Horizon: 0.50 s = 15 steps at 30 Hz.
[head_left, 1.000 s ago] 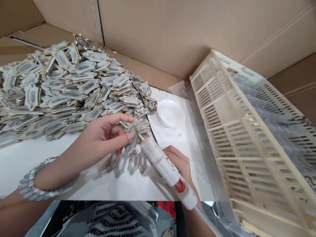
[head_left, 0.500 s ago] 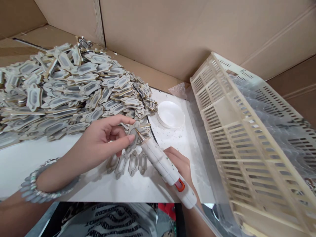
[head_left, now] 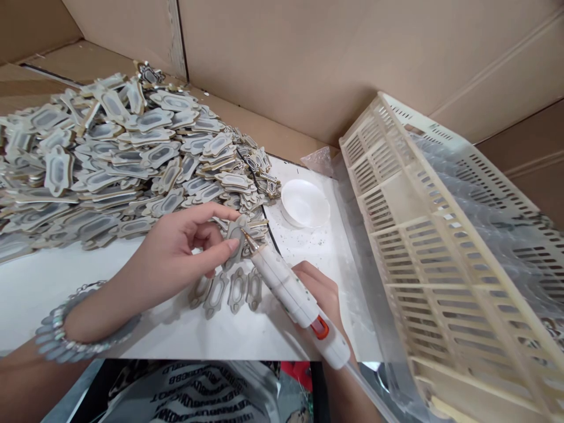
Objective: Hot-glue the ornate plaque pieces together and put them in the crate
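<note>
My left hand point(head_left: 185, 244) pinches a small grey frame-shaped plate point(head_left: 237, 238) between thumb and forefinger, tilted up above the table. Under and behind a white glue gun point(head_left: 286, 288), my right hand point(head_left: 319, 288) is wrapped round its handle, fingers mostly hidden. The gun's thin metal nozzle meets the plate's right side, or comes very close to it. A translucent stick point(head_left: 368, 385) runs out of the gun's rear end. Just below my left fingers, several similar plates point(head_left: 238, 291) lie in a row on the white tabletop point(head_left: 176, 335).
A big heap of grey plates with gold edges point(head_left: 110, 158) covers the left and back. A white bowl point(head_left: 305, 204) stands beyond the gun. On the right, a cream slatted plastic crate point(head_left: 423, 235) holds bubble wrap point(head_left: 484, 200). Cardboard walls point(head_left: 282, 70) enclose the back.
Almost nothing differs. The view has shifted very slightly; both hands, the held plate and the glue gun keep nearly the same positions.
</note>
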Motion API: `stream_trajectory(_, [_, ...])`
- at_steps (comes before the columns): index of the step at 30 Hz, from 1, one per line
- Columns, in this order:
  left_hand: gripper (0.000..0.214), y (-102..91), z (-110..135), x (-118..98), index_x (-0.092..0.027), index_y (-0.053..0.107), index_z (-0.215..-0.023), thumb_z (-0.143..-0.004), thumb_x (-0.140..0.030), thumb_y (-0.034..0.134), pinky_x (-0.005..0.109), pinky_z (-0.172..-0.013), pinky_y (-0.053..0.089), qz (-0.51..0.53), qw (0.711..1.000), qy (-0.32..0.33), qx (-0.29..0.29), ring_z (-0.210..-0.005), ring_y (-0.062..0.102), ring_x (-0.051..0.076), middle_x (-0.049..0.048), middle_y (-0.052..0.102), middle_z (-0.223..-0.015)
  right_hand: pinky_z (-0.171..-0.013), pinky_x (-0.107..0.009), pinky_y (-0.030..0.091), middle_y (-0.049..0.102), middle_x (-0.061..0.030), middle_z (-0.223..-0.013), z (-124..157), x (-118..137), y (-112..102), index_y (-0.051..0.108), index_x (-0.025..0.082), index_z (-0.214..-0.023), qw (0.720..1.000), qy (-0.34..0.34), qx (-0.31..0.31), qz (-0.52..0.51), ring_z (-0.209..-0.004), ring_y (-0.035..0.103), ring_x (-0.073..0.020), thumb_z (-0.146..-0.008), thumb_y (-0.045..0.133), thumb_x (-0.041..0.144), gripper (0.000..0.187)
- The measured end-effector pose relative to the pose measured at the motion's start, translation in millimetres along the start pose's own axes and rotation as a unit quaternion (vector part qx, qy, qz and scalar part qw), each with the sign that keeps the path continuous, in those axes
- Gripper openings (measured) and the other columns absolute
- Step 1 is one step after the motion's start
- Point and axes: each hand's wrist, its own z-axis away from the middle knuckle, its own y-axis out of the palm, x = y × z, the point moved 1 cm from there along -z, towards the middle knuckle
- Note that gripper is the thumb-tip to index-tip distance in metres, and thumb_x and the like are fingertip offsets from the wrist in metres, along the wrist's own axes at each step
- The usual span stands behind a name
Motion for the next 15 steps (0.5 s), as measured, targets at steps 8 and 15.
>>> stream_trajectory(8, [0.024,0.8,0,-1,-0.018,0.062,-0.103,-0.082,-0.030,0.063,0.020,-0.041,0.039,0.001,1.000,0.007,0.001,-0.039,0.050,0.009,-0.0099,0.054,-0.046,-0.049,-0.026,0.039,0.049,0.0003,-0.071,1,-16,10,0.059,0.024,-0.067,0.986,0.128,-0.048,-0.092,-0.059,0.049,-0.0143,-0.084,0.057,0.031,0.018])
stream_trajectory(15, [0.021,0.8,-2,5,-0.022,0.065,-0.100,-0.081,-0.029,0.065,0.018,-0.038,0.040,-0.003,0.999,0.048,-0.009,-0.037,0.051,0.009,-0.0103,0.055,-0.044,-0.044,-0.024,0.032,0.043,0.0028,-0.067,2,-14,9,0.054,0.023,-0.067,0.975,0.178,-0.046,-0.126,-0.053,0.040,-0.0114,-0.082,0.059,0.031,0.017])
